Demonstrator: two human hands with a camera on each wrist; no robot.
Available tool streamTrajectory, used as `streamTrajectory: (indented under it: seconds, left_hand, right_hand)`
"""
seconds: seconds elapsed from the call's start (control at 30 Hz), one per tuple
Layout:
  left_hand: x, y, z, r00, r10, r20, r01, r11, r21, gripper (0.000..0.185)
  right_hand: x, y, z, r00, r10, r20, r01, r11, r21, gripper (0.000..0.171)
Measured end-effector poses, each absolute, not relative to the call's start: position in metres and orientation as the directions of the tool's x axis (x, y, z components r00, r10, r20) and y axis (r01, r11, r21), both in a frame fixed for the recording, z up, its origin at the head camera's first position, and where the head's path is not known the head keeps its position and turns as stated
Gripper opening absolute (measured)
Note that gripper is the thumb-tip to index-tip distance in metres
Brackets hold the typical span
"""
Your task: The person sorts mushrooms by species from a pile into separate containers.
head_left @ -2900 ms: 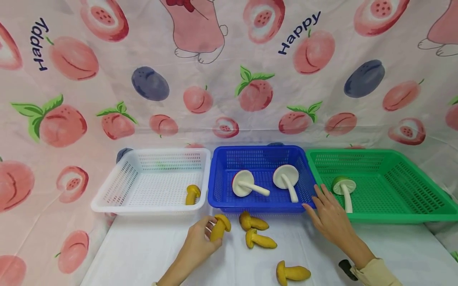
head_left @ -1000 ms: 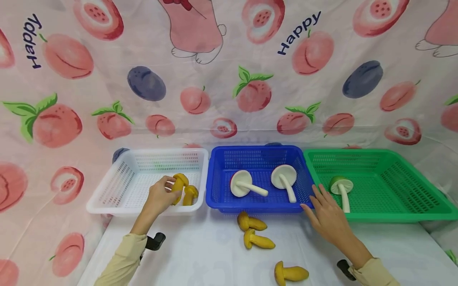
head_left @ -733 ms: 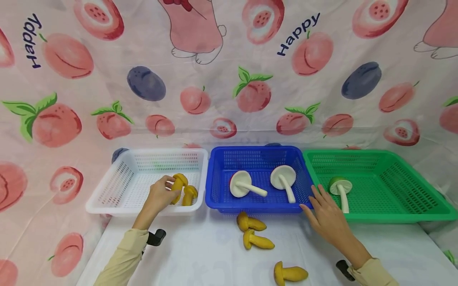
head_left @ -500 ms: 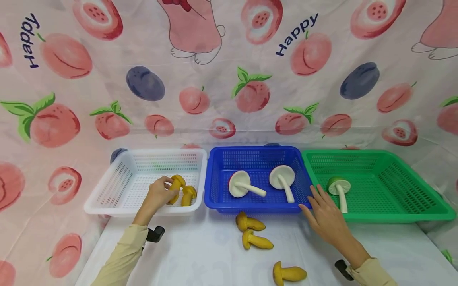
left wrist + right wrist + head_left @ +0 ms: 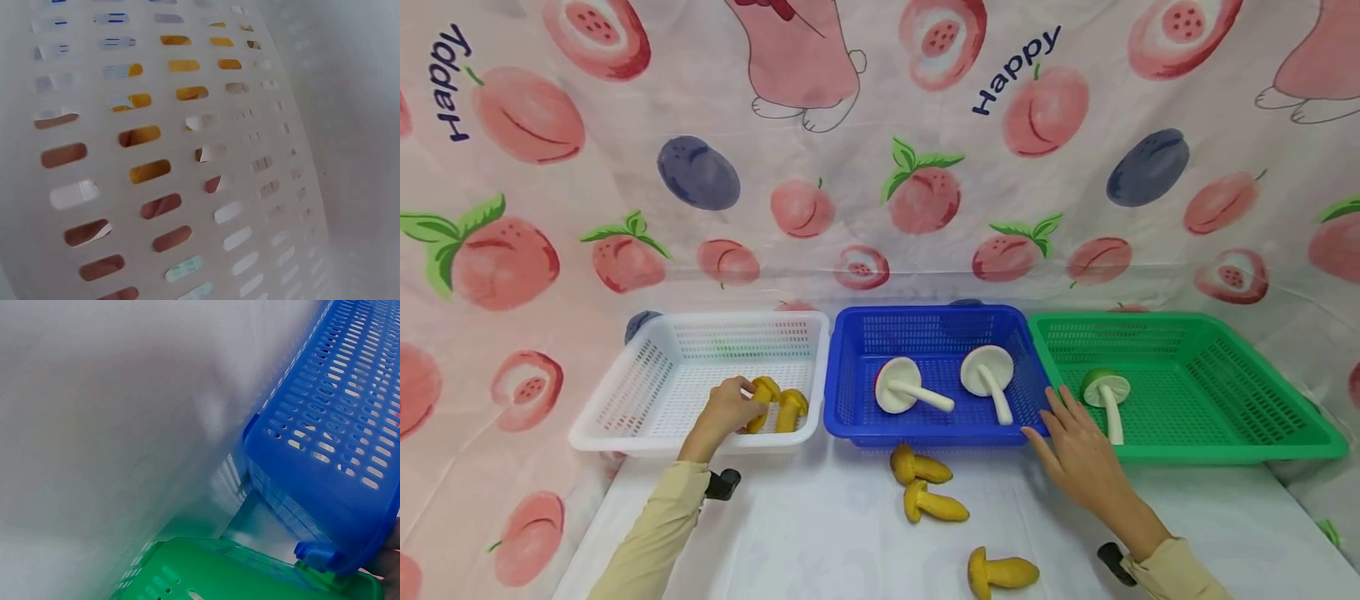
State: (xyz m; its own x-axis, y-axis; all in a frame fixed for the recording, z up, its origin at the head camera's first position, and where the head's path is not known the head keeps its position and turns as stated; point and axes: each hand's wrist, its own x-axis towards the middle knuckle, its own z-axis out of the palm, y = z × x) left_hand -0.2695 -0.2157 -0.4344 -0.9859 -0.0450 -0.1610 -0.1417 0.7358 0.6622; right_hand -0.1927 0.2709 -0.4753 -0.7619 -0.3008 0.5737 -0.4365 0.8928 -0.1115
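In the head view my left hand [image 5: 724,414] is inside the white basket [image 5: 737,335], pinching a yellow toy mushroom [image 5: 765,389] low over its floor. Beside it, close against the held one, stands another yellow mushroom [image 5: 791,410]. Through the slots of the basket wall [image 5: 144,156], the left wrist view shows bits of yellow and of the hand. My right hand [image 5: 1081,460] lies with fingers spread at the near right corner of the blue basket [image 5: 925,432], where the green basket [image 5: 1217,453] adjoins. A fingertip [image 5: 394,544] shows at the blue rim in the right wrist view.
Two red-capped white mushrooms [image 5: 898,385] lie in the blue basket, and a green-capped mushroom [image 5: 1107,390] in the green one. On the white table, three yellow mushrooms [image 5: 943,506] lie before the blue basket. A fruit-print cloth [image 5: 865,167] hangs behind.
My left hand has carried the yellow mushroom from the table leftward into the white basket and lowered it beside the other one. The right hand keeps its place; the view has shifted slightly.
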Motion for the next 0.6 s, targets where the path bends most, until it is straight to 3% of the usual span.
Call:
streamTrajectory:
  seconds: [0.6]
  left_hand:
    - [-0.2775, -0.2165, -0.4383, -0.973, 0.020, -0.228, -0.103, 0.851, 0.516, 0.043]
  right_hand:
    - [-0.1938, 0.2716, -0.4763, -0.754, -0.302, 0.584, -0.437, 0.894, -0.102, 0.046]
